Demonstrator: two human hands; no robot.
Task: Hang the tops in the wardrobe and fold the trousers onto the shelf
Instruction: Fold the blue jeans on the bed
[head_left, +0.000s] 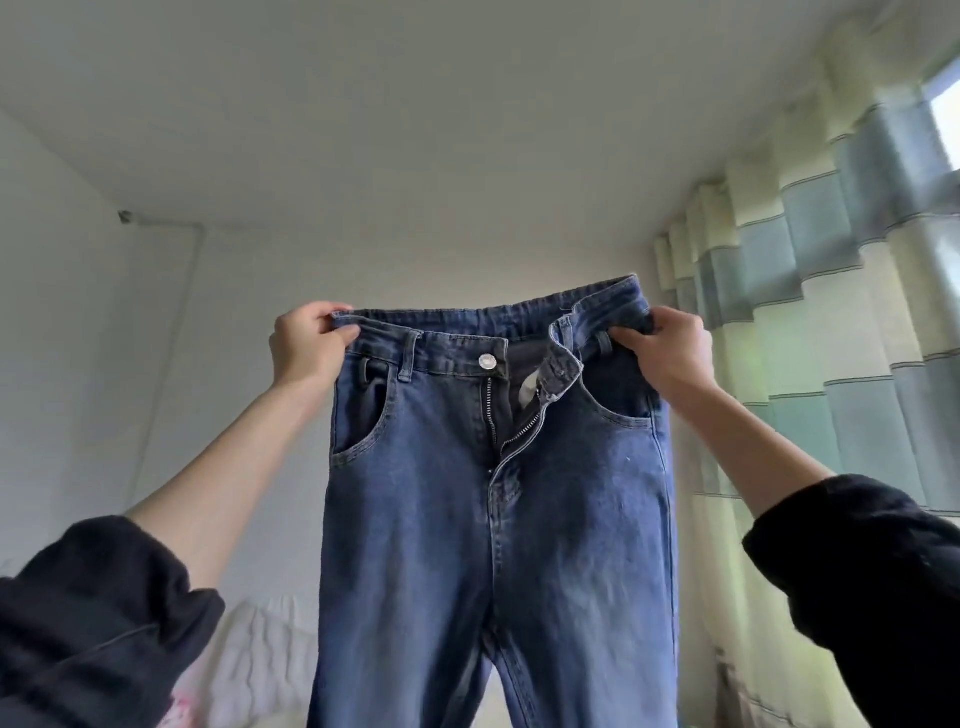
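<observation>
Black sleeves (98, 618) are filling the lower corners; the left hand (306, 348) and right hand (670, 353) are pinching the jeans (498, 519) waistband, fingers clamped, jeans hanging mid-frame, fly open.

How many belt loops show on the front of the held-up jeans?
3 on the dark blue denim jeans: one left of the button, one right of the open fly, one by the right hand. The hands may hide more.
</observation>
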